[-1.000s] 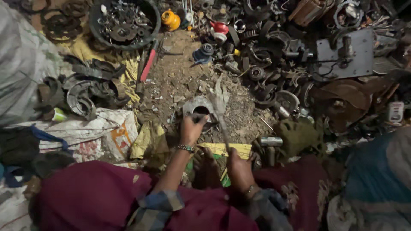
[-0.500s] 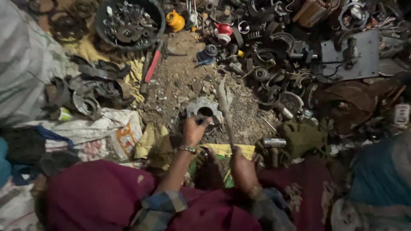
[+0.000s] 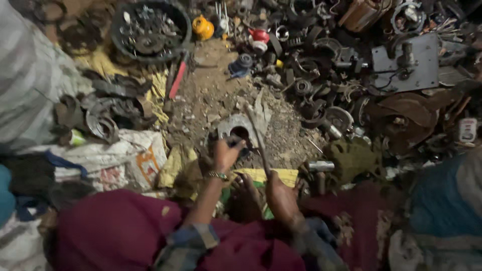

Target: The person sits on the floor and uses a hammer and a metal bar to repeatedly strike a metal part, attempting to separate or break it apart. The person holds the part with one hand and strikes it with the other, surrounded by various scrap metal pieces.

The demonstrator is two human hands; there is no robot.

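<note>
A grey metal housing (image 3: 235, 126) with a round dark hole lies on the dirt floor just in front of me. My left hand (image 3: 227, 153), a bangle on its wrist, grips a small dark part at the edge of that hole. My right hand (image 3: 281, 193) is closed around a long thin metal rod (image 3: 257, 135) that slants up past the housing. A bare foot (image 3: 245, 193) rests between the two hands on a yellow and green sheet.
Scrap metal parts are heaped at the right and top. A round black tub (image 3: 150, 30) of parts stands at top left, a red-handled tool (image 3: 176, 83) below it. White printed sacks (image 3: 118, 158) lie at left. A short steel cylinder (image 3: 320, 165) sits right of my hand.
The rod in my right hand has swung from the right of the housing to lean closer over it. My left hand has stayed on the housing's hole.
</note>
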